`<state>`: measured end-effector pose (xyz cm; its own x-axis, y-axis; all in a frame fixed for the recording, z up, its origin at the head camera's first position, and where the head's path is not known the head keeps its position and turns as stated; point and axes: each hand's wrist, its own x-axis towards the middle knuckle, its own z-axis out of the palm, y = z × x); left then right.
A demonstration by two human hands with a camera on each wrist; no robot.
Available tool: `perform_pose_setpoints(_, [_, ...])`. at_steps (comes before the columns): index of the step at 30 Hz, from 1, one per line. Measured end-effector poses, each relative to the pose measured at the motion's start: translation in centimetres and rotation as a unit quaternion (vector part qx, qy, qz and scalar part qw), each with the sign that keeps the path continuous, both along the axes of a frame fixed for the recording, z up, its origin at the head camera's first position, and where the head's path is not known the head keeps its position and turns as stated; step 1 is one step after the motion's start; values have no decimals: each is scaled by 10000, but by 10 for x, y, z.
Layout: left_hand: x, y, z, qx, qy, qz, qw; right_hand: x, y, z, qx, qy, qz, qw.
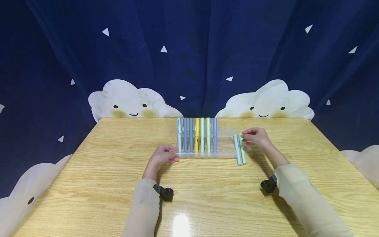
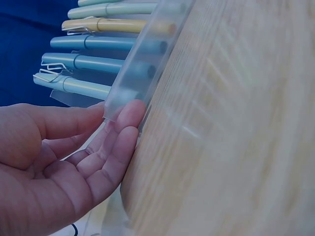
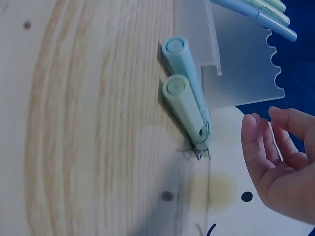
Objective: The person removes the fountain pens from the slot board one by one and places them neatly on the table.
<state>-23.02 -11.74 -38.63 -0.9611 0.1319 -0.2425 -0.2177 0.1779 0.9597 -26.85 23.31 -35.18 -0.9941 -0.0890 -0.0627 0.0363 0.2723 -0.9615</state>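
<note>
A clear plastic pen stand (image 1: 228, 154) holds a row of several pens: a light blue pen (image 1: 179, 135), two darker blue pens, a yellow pen (image 1: 196, 135), two pale green pens and a periwinkle pen (image 1: 214, 135). My left hand (image 2: 64, 157) pinches the stand's near left corner, thumb on one side and fingers on the other. Off the stand's right end lie a light blue pen (image 3: 180, 56) and a pale green pen (image 3: 182, 101), side by side on the table. Just beside their clip ends is my right hand (image 3: 283, 162), fingers loosely bent, nothing between them.
The stand's right part has bare notches (image 3: 275, 59) along its back edge. Everything rests on a wood-grain table (image 1: 207, 191), with a dark blue curtain (image 1: 189, 59) printed with clouds behind its far edge. Each wrist wears a small black camera (image 1: 167, 194).
</note>
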Motion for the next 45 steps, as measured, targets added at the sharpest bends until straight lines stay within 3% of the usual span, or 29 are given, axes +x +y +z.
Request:
perform_pose_setpoints(10, [0, 0, 1, 20, 1, -5, 10000, 3, -14, 3, -447, 258, 156, 9985])
perform_pose_setpoints(31, [-2, -1, -1, 52, -29, -4, 10000, 8, -55, 3, -785, 641, 676, 9925])
perform_pose_setpoints(45, [-1, 0, 0, 34, -43, -9, 10000, 8, -77, -1, -497, 511, 879, 9936])
